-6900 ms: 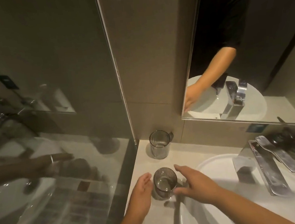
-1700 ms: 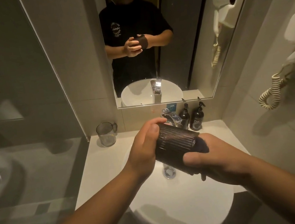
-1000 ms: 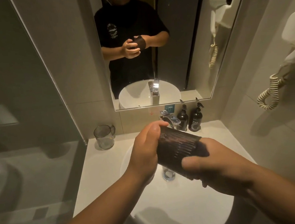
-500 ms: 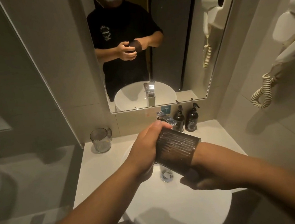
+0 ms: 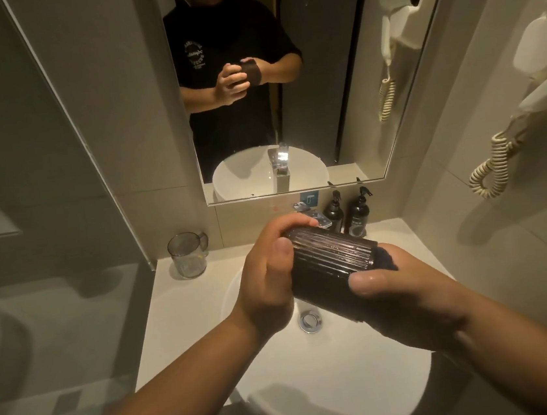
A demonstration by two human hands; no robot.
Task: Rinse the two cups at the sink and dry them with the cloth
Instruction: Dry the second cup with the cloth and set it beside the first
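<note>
ribbed cup (image 5: 331,264) — sideways between hands | cloth (image 5: 386,257) inside

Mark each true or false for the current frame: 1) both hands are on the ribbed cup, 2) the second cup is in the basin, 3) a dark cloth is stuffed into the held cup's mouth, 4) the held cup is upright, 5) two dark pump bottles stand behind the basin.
1) True. The left hand grips the base end of the ribbed cup and the right hand holds its mouth end.
2) False. The second cup stands on the counter, left of the basin.
3) True. The dark cloth shows at the mouth, by the right hand.
4) False. It lies roughly on its side above the basin.
5) True. The pump bottles stand by the back wall.
</note>
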